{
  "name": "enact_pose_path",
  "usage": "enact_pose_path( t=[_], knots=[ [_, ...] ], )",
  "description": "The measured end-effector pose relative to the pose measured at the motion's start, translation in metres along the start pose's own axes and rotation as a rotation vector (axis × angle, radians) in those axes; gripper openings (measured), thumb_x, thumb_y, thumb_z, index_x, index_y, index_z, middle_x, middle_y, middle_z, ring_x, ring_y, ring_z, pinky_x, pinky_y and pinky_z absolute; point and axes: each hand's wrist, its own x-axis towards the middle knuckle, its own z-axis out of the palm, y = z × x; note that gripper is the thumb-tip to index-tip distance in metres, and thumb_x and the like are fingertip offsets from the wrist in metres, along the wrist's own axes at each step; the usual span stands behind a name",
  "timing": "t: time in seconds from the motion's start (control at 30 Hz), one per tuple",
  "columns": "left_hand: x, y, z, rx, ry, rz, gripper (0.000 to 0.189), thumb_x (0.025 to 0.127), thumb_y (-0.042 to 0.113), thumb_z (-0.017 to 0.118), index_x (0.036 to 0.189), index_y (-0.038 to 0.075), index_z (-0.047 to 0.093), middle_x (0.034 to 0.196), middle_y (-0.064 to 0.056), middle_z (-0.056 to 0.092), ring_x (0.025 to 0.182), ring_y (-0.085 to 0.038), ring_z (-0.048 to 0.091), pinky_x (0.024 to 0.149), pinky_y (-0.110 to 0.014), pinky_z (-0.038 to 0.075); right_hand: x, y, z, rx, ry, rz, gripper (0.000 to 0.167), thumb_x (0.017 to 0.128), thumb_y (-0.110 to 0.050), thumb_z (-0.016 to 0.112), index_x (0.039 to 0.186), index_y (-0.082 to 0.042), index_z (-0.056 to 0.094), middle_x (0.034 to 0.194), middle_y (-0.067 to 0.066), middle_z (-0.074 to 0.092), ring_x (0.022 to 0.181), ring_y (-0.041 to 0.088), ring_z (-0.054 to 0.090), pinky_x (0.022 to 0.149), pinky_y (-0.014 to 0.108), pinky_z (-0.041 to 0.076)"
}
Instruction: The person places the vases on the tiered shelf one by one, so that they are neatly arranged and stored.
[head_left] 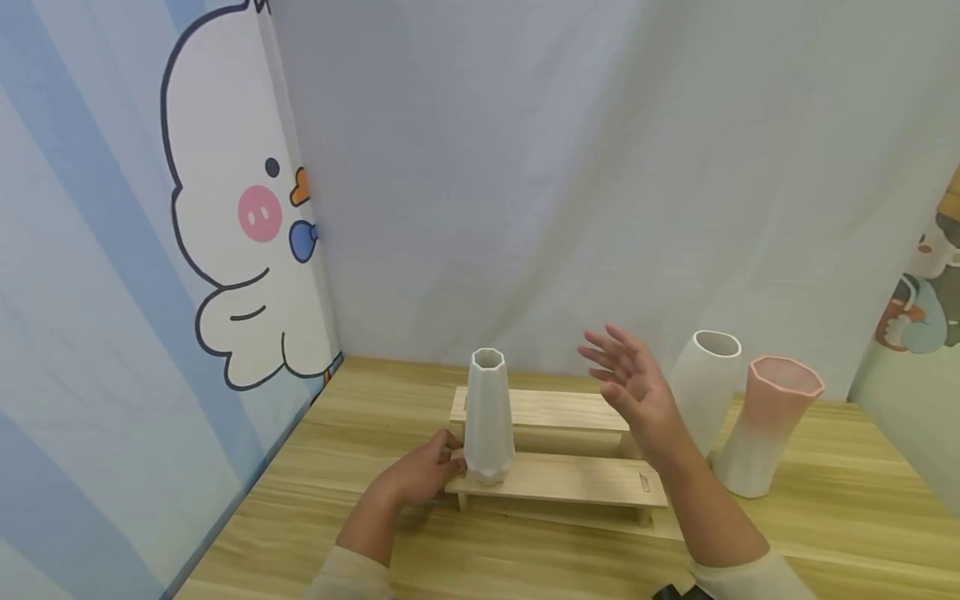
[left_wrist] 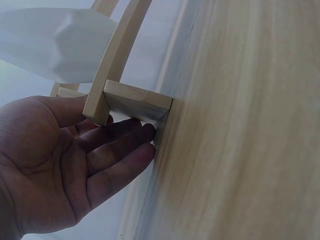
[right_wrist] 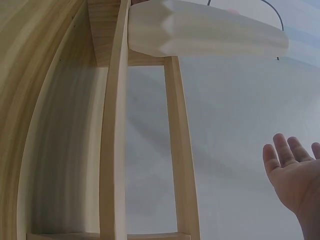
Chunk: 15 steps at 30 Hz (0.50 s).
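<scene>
A two-tier wooden stand (head_left: 570, 479) rests on the table, and a white faceted vase (head_left: 489, 421) stands upright near the left end of its lower board. My left hand (head_left: 423, 473) grips that board's left end. The left wrist view shows the hand (left_wrist: 75, 150) with its thumb over the board's end (left_wrist: 97, 105) and fingers curled beneath, beside the leg (left_wrist: 137, 100). Raised over the stand's right part, my right hand (head_left: 637, 392) has its fingers spread and touches nothing. In the right wrist view this hand (right_wrist: 297, 180) is away from the vase (right_wrist: 210, 30).
To the right of the stand are a tall white vase (head_left: 705, 383), partly behind the right forearm, and a pink-to-white vase (head_left: 772, 425). A pale curtain (head_left: 480, 167) hangs behind the table (head_left: 315, 500). A printed cloth (head_left: 112, 333) borders the left side.
</scene>
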Motion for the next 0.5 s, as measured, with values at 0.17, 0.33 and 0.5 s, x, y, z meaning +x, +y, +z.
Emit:
enact_pose_path(
  t=[0.17, 0.33, 0.5],
  knots=[
    [-0.001, 0.002, 0.0, -0.012, -0.003, -0.007, 0.031, 0.102, 0.031, 0.053, 0.125, 0.011, 0.047, 0.13, -0.022, 0.059, 0.095, -0.024, 0.062, 0.074, -0.04, 0.052, -0.004, -0.004, -0.004, -0.005, 0.01, -0.01, 0.067, 0.1, -0.019, 0.06, 0.154, -0.01, 0.021, 0.153, 0.019, 0.037, 0.137, 0.029, 0.044, 0.11, 0.03, 0.04],
    [-0.002, 0.003, -0.001, -0.015, -0.005, -0.009, 0.032, 0.102, 0.032, 0.053, 0.125, 0.012, 0.047, 0.131, -0.022, 0.058, 0.099, -0.026, 0.063, 0.076, -0.042, 0.052, -0.007, -0.004, -0.009, 0.017, 0.006, -0.05, 0.066, 0.1, -0.012, 0.057, 0.153, -0.002, 0.02, 0.152, 0.023, 0.037, 0.136, 0.029, 0.045, 0.109, 0.03, 0.041],
    [-0.001, 0.001, 0.0, -0.021, -0.004, -0.003, 0.03, 0.102, 0.031, 0.052, 0.124, 0.012, 0.047, 0.131, -0.021, 0.059, 0.101, -0.026, 0.063, 0.076, -0.041, 0.053, -0.011, -0.003, -0.011, 0.047, 0.016, -0.127, 0.064, 0.1, -0.012, 0.056, 0.151, 0.004, 0.02, 0.149, 0.027, 0.039, 0.134, 0.029, 0.048, 0.107, 0.031, 0.043]
  ],
)
